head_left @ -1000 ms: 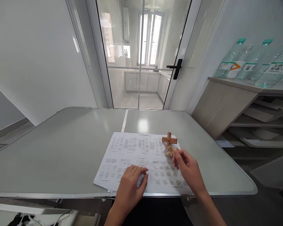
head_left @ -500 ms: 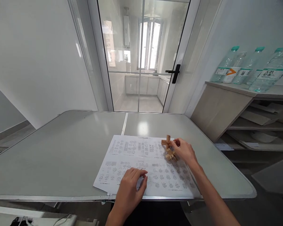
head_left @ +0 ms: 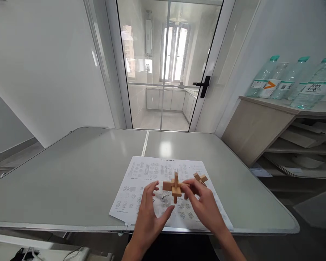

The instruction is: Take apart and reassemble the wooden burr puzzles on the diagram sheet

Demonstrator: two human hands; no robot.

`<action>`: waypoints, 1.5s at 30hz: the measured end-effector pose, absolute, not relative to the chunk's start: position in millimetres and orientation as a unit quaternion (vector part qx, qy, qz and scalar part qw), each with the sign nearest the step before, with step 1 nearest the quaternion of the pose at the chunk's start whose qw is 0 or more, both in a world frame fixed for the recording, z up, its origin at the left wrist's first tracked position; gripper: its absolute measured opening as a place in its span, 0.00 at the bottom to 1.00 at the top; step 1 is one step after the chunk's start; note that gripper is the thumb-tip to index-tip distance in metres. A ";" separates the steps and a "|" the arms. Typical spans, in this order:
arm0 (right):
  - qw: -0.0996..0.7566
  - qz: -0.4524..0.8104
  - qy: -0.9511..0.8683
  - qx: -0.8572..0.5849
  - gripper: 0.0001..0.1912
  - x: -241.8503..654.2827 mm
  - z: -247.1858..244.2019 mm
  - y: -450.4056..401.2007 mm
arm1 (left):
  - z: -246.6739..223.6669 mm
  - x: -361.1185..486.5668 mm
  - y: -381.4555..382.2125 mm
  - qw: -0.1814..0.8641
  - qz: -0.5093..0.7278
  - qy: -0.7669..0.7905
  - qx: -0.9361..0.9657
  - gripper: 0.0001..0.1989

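A wooden burr puzzle [head_left: 176, 187], cross-shaped with interlocked bars, is held above the paper by my right hand [head_left: 202, 203], whose thumb and fingers pinch its right-hand bar. To its left, my left hand [head_left: 150, 212] is open, thumb and fingers spread apart and not touching the puzzle. Behind my right hand, a second wooden puzzle [head_left: 201, 177] rests on the printed sheet [head_left: 130, 170], partly hidden by the fingers. Small line drawings of puzzle shapes cover the sheet.
The sheet lies near the front edge of a grey table [head_left: 78, 181]. On the right, a shelf unit [head_left: 260, 123] bears several plastic bottles [head_left: 285, 85] on top and papers inside. A glazed door [head_left: 163, 72] with a black handle [head_left: 205, 86] stands beyond the table.
My right hand has lifted one wooden puzzle off the sheet and brought it left and nearer. My left hand has opened wider. The other puzzle stays on the sheet.
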State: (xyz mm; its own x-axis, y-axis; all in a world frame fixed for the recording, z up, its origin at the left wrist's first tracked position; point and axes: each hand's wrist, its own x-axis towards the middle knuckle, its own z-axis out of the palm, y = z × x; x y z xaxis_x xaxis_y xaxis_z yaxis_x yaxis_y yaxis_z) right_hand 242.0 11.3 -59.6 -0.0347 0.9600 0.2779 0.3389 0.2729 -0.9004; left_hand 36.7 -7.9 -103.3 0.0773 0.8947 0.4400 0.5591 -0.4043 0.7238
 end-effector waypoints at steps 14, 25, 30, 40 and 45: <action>0.455 0.453 -0.631 -0.435 0.15 238.5 -98.7 -7.7 | -89.7 33.1 -12.7 0.272 0.391 0.439 0.762 0.50; 0.468 0.419 -0.643 -0.438 0.14 240.4 -99.0 -8.9 | -91.3 33.9 -11.9 0.312 0.384 0.469 0.731 0.48; 0.465 0.422 -0.645 -0.436 0.14 240.8 -99.5 -8.0 | -86.4 34.1 -9.2 0.298 0.382 0.450 0.750 0.43; 0.455 0.436 -0.642 -0.438 0.13 241.6 -97.7 -6.5 | -90.9 34.3 -8.0 0.266 0.390 0.454 0.756 0.42; 0.454 0.433 -0.642 -0.440 0.13 241.7 -97.8 -7.0 | -92.1 34.7 -7.4 0.271 0.383 0.454 0.757 0.40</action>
